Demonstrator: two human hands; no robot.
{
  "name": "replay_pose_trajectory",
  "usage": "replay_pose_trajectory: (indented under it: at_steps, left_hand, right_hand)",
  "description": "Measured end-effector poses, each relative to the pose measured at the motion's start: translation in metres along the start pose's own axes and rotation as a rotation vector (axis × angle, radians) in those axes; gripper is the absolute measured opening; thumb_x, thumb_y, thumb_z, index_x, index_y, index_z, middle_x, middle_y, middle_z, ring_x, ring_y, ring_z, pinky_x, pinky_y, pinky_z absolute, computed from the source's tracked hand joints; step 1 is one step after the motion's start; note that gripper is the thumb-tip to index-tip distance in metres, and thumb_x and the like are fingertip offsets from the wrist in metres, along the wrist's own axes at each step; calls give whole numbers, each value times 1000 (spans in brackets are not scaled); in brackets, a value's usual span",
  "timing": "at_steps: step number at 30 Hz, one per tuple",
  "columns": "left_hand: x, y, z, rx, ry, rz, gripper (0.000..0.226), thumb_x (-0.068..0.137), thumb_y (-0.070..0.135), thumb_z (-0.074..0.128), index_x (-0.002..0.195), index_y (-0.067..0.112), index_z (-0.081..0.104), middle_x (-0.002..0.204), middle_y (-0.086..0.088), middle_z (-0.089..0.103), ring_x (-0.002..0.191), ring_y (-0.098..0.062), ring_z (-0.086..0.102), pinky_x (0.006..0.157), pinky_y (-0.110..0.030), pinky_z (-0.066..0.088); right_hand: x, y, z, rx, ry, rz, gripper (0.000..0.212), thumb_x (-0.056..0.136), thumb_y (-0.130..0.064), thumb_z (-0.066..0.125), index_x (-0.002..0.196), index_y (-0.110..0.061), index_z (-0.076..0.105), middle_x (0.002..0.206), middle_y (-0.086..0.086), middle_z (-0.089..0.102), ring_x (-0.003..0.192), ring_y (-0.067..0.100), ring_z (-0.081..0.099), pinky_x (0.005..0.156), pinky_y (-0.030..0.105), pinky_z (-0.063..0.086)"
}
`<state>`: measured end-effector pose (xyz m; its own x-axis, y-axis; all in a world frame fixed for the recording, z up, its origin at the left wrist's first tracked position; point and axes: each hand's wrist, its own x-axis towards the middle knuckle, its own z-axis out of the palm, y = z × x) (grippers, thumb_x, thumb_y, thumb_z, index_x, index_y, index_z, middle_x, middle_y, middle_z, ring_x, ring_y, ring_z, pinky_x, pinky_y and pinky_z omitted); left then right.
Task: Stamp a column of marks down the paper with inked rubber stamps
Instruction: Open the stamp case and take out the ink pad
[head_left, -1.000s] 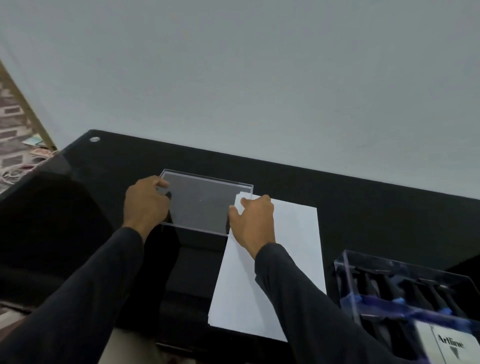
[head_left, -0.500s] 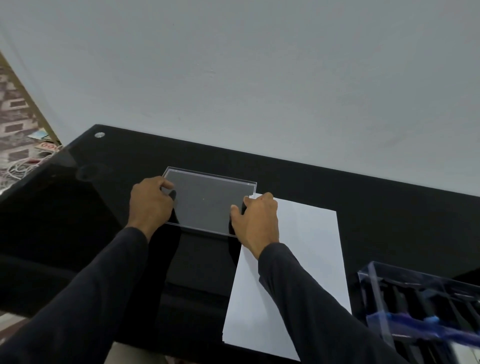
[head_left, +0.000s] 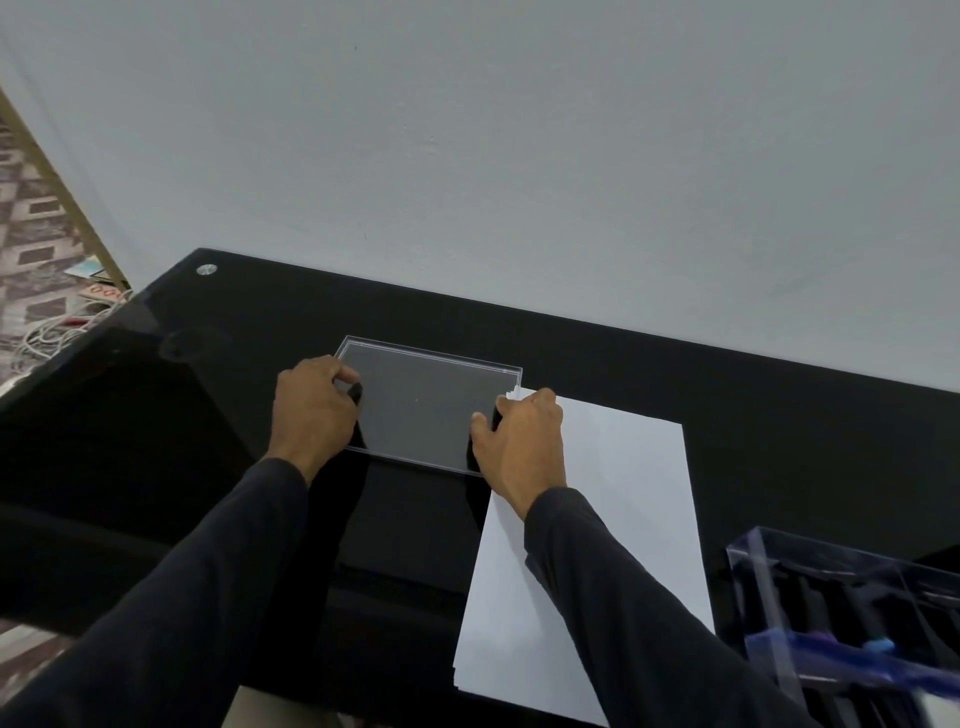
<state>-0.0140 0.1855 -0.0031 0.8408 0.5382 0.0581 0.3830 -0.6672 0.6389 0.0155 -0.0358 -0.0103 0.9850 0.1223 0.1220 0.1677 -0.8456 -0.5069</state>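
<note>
Task at setup: paper (head_left: 618, 499) lies unmarked on the table (head_left: 260, 332). Left hand (head_left: 311, 410) and right hand (head_left: 524, 441) grip opposite ends of the lid (head_left: 426, 410). Stamps remain in the case (head_left: 852, 613); 0 marks made.

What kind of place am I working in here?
Probably a home or small office desk: a glossy black table against a plain wall, white paper, a clear case of stamps, and loose cables on the floor.
</note>
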Motion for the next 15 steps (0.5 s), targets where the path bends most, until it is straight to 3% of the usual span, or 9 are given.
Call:
replay_pose_trajectory:
  at_steps: [3,7,15]
  left_hand:
    - [2,-4,2,-14,3,0,19,93,4,64,100,21,70,126,-8,64,117,-24,59,95,-35,52]
    - [1,-7,1,15,-32,-12,36,92,6,64,85,41,58,129,-4,62,121,-28,55,99,-53,51]
    - [0,-9,-1,97,-94,32,24,96,14,59,103,36,66,137,-4,56,129,-29,48,106,-55,46]
  right_hand:
    - [0,1,2,-10,1,-7,37,97,-43,51,103,-10,68,113,8,46,105,17,46,87,24,43]
    - [1,2,5,-25,2,-5,38,97,-44,51,99,-11,68,113,7,46,102,14,43,81,19,35]
    - [0,2,4,-76,-13,-24,38,97,-44,51,109,-12,66,115,7,47,108,16,43,82,19,34]
